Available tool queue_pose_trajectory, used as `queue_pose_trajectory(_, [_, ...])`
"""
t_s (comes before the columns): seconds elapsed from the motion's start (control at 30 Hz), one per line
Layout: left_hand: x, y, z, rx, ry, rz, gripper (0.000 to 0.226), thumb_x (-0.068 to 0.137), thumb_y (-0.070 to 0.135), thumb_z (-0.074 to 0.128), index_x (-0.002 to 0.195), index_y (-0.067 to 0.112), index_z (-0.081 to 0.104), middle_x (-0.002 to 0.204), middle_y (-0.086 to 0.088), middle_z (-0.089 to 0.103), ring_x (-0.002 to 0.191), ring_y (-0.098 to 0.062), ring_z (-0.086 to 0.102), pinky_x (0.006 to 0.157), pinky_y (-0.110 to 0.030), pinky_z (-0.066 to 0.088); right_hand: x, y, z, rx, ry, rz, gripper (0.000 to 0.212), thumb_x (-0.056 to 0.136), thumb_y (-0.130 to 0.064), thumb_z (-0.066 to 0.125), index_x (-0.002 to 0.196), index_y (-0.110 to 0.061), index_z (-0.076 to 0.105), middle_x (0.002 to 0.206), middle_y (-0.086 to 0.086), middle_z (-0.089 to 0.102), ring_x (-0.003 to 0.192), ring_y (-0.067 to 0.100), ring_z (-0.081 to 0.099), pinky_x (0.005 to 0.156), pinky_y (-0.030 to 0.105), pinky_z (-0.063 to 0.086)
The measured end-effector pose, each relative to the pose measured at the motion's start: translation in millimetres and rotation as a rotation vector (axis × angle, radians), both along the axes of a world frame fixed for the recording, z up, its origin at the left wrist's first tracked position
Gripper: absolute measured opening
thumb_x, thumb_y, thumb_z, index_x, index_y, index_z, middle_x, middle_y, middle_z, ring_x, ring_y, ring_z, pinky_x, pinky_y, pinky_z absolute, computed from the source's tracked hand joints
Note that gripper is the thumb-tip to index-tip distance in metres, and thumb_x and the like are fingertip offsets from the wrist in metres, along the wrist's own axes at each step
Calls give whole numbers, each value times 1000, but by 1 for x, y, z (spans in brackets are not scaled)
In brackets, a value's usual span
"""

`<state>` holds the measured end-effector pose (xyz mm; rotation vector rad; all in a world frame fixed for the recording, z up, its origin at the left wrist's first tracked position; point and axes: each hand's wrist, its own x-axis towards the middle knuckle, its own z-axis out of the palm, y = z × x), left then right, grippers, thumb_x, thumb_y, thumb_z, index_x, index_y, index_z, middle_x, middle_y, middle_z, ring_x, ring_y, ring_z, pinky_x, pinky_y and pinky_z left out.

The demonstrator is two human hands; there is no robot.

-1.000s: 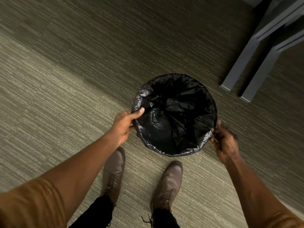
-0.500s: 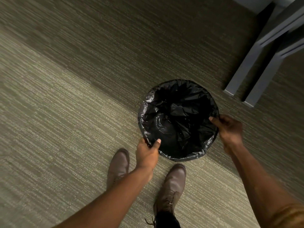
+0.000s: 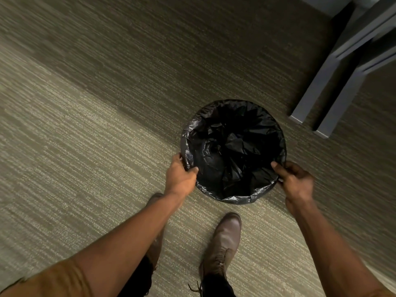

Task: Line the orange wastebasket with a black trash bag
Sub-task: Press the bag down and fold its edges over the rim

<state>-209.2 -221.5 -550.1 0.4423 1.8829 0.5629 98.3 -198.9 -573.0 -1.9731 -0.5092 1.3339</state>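
Here, a person's left hand [image 3: 179, 179] and right hand [image 3: 296, 183] each pinch the black trash bag [image 3: 233, 151] folded over the wastebasket's rim, thumbs inside; between the grips, the crumpled liner sags onto carpet [image 3: 85, 125]

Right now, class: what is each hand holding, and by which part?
Both hold the black trash bag at its folded-over rim: the left hand at the near-left edge, the right hand at the near-right edge.
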Motion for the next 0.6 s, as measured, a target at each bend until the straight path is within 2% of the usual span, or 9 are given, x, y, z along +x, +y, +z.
queue_pose_trajectory(0.07, [-1,0,4,28,77,-5,53,94,32,84,129,25,44,98,12,71,85,-5,71,58,-8,52,-2,0,6,28,-19,-3,39,82,-30,93,115,-20,75,111,1,83,103,20,81,94,40,64])
queue_pose_trajectory(0.13, [-1,-2,10,30,181,6,68,90,50,83,135,19,42,100,2,67,77,-15,68,66,-26,61,-4,0,11,55,-55,3,55,82,-35,93,128,-15,71,118,2,80,110,21,78,98,42,63])
queue_pose_trajectory(0.17, [-2,-4,12,21,230,20,70,91,52,81,138,16,44,104,-5,65,77,-21,67,70,-36,63,-5,1,14,64,-67,-8,61,82,-38,92,132,-12,69,119,2,79,111,20,77,100,44,62])
queue_pose_trajectory(0.2, [-2,-6,13,26,262,46,65,93,49,80,136,14,47,109,-8,66,78,-22,68,71,-40,63,-5,0,15,71,-76,-26,63,82,-39,92,134,-11,68,119,1,79,109,17,78,101,46,62])
queue_pose_trajectory(0.27, [-4,-9,16,60,282,99,43,96,37,81,123,17,55,115,-8,69,81,-20,70,67,-35,60,-6,-3,18,71,-93,-49,61,81,-40,93,130,-11,70,114,-1,80,101,10,80,100,46,64])
queue_pose_trajectory(0.33, [-8,-11,17,104,245,129,29,96,25,82,116,17,62,106,-7,74,78,-18,72,65,-34,64,-8,-9,18,51,-143,-22,53,79,-39,94,122,-16,73,109,-3,82,98,9,81,96,46,65])
queue_pose_trajectory(0.4, [-12,-11,15,146,190,129,20,95,15,81,110,17,69,98,-2,76,77,-18,75,61,-27,65,-10,-18,15,31,-212,45,43,79,-37,94,115,-22,76,104,-5,84,95,11,81,92,47,66])
queue_pose_trajectory(0.5, [-16,-7,12,165,125,101,23,95,4,79,98,26,72,99,-1,79,80,-19,78,59,-22,61,-12,-24,6,28,-257,92,41,82,-32,92,118,-18,76,102,-2,85,93,17,83,87,51,68])
queue_pose_trajectory(0.6, [-18,-4,11,185,112,71,24,94,0,80,97,24,75,95,-4,81,75,-18,79,58,-21,63,-10,-21,-3,13,-304,92,43,85,-29,91,122,-14,74,105,3,84,95,25,82,86,54,67])
